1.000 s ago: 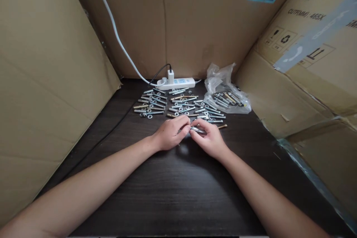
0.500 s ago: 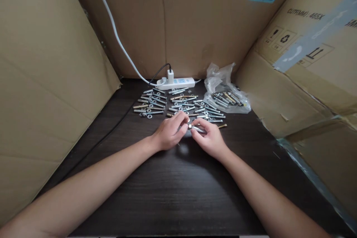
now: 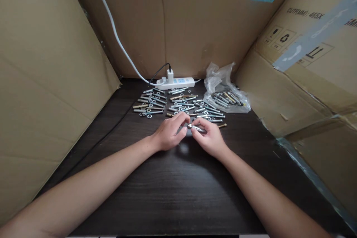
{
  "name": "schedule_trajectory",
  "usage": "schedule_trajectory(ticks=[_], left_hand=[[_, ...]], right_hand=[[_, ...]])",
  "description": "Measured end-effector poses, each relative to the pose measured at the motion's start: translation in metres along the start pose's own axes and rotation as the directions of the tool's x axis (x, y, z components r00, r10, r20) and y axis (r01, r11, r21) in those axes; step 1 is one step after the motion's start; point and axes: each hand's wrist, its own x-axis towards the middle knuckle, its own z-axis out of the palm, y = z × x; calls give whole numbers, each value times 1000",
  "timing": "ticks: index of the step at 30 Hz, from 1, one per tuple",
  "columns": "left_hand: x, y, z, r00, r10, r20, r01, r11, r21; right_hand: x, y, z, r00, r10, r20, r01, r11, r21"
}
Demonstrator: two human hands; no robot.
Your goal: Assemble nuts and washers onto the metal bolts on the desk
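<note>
My right hand [image 3: 210,139] is closed around a metal expansion bolt [image 3: 198,129], pinched between thumb and fingers and lying roughly sideways. A shiny hex nut [image 3: 190,126] sits on the bolt's left end. Close beside that nut is my left hand [image 3: 170,132], its thumb and index finger curved and apart; whether a fingertip touches the nut, I cannot tell. Just beyond both hands lie rows of loose bolts and sleeves [image 3: 182,105], silver and some brass-coloured. Washers [image 3: 149,116] are scattered among them. A brass-coloured bolt [image 3: 222,125] pokes out past my right hand.
A clear plastic bag [image 3: 220,78] with more bolts lies at the back right. Behind the rows stands a white power strip [image 3: 182,82] with a white cord [image 3: 114,26] and a black cable [image 3: 111,134]. Cardboard walls [image 3: 195,22] enclose the dark table [image 3: 167,193].
The left index finger and thumb have parted slightly from the nut, which shows more plainly now. My right hand and its bolt stay almost in place.
</note>
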Motion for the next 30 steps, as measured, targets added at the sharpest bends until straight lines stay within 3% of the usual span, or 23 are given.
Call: schedule_trajectory(ticks=[7,14,22,30], left_hand=[[1,1,1,999,5,46,-5,1000,8],[-1,-1,1,1000,1,-14,-1,1000,-8],[4,-1,1,995,-18,101,14,999,35],[1,0,1,994,27,104,-29,1000,11]], right_hand=[[1,1,-1,1000,-9,-4,9,1000,-20],[1,2,-1,1000,6,-1,-6,1000,15],[1,3,-1,1000,10,17,-11,999,42],[2,2,-2,1000,13,5,-13,999,38]])
